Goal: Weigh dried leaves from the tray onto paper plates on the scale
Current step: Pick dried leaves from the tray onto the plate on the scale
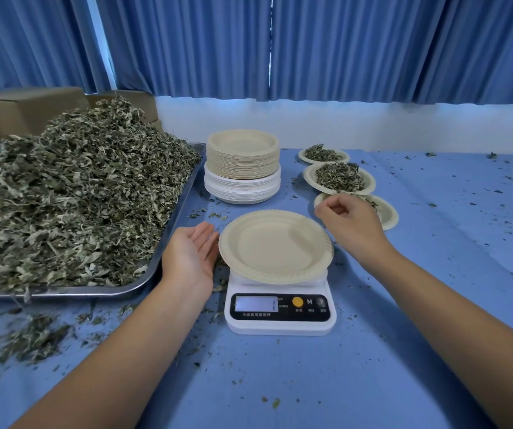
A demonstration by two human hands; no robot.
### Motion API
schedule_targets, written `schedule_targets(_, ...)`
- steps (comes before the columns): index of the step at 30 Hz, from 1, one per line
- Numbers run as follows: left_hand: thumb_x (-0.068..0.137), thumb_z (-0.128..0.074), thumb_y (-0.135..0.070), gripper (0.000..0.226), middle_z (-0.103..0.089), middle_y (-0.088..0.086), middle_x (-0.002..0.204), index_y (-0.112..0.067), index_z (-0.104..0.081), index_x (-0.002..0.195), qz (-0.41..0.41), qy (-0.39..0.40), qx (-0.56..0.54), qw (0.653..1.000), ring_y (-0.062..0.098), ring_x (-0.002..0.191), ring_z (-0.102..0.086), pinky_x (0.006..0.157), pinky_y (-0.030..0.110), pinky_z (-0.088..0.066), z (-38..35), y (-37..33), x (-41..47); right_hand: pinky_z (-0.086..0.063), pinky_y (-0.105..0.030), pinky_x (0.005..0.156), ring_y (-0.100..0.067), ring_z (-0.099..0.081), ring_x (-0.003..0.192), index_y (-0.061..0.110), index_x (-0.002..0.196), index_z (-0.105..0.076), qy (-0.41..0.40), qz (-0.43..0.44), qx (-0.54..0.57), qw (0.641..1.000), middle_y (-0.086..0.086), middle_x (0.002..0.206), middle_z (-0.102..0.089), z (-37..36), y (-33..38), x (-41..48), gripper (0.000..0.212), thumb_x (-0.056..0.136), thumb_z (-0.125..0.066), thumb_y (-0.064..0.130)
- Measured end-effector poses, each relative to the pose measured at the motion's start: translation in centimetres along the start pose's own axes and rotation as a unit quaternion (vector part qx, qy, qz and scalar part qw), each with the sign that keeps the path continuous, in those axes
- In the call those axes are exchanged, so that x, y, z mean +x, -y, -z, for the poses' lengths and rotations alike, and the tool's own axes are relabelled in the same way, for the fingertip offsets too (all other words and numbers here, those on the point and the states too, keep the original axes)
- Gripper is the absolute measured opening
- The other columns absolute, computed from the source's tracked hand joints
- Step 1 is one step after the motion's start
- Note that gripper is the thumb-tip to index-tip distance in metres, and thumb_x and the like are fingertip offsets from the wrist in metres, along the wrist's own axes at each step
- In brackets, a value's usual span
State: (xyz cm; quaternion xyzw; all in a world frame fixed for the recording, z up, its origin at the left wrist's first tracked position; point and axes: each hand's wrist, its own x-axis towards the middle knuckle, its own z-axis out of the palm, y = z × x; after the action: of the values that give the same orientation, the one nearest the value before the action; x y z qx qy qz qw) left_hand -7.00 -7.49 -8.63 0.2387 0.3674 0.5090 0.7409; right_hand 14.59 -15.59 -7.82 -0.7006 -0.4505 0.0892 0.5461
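Observation:
An empty beige paper plate (275, 247) sits on the white digital scale (280, 311) in the middle of the table. My left hand (191, 253) lies open, palm up, touching the plate's left rim. My right hand (346, 221) hovers at the plate's right edge with fingers loosely curled, holding nothing that I can see. A big heap of dried leaves (72, 193) fills the metal tray (176, 221) on the left.
A tall stack of paper plates (242, 165) stands behind the scale. Three plates with leaves (338, 178) line up at the right, the nearest partly hidden by my right hand. Leaf crumbs litter the blue tablecloth (434, 274). Cardboard boxes (26, 109) sit behind the tray.

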Motion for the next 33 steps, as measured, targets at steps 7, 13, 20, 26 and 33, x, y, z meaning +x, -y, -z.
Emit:
schedule_targets(7,0.099,-0.034,-0.016,0.034,-0.058,0.012,0.126,-0.001,-0.055,0.120,0.007,-0.006,-0.012,1.000,0.020,0.107,-0.056,0.092,0.030,-0.045,0.1,-0.1,0.3,-0.032,-0.014,0.053,-0.008,-0.040,0.046,0.007,0.053,-0.060,0.016,0.240,0.020,0.970,0.001,0.046,-0.042,1.8,1.6,-3.1,0.040,0.089,-0.048,0.018)
schedule_targets(13,0.098,-0.034,-0.015,0.037,-0.058,0.012,0.127,0.001,-0.053,0.126,0.010,-0.005,-0.011,1.000,0.020,0.107,-0.057,0.090,0.029,-0.045,0.2,0.0,0.4,-0.026,-0.029,0.041,-0.020,-0.031,0.041,-0.005,0.040,-0.037,0.085,0.303,-0.045,0.948,-0.012,0.041,-0.034,3.3,-0.2,-6.3,0.048,0.083,-0.045,0.017)
schedule_targets(20,0.098,-0.034,-0.015,0.037,-0.058,0.013,0.128,0.001,-0.054,0.125,0.006,-0.006,-0.016,1.000,0.021,0.110,-0.057,0.089,0.029,-0.046,0.2,-0.1,0.3,-0.030,-0.020,0.043,-0.006,-0.035,0.040,0.000,0.042,-0.048,0.055,0.232,-0.019,0.971,-0.004,0.042,-0.042,3.2,-0.4,-5.9,0.045,0.078,-0.045,0.028)
schedule_targets(26,0.099,-0.032,-0.017,0.040,-0.055,0.015,0.132,0.002,-0.052,0.128,0.009,0.004,-0.025,1.000,0.024,0.122,-0.053,0.093,0.030,-0.045,-0.1,-0.2,0.1,-0.026,-0.010,0.043,-0.003,-0.032,0.038,-0.003,0.046,-0.051,0.050,0.142,0.022,0.988,0.008,0.038,-0.035,2.2,1.8,-3.9,0.031,0.073,-0.047,0.011)
schedule_targets(33,0.102,-0.026,-0.027,0.048,-0.049,0.018,0.138,0.005,-0.046,0.132,0.029,0.003,-0.068,0.997,0.028,0.129,-0.046,0.107,0.036,-0.038,0.2,-0.5,0.4,-0.037,-0.020,0.047,-0.002,-0.042,0.046,0.010,0.069,-0.071,0.192,0.153,-0.064,0.967,0.009,0.046,-0.050,-4.1,7.5,-0.1,0.025,0.089,-0.059,0.016)
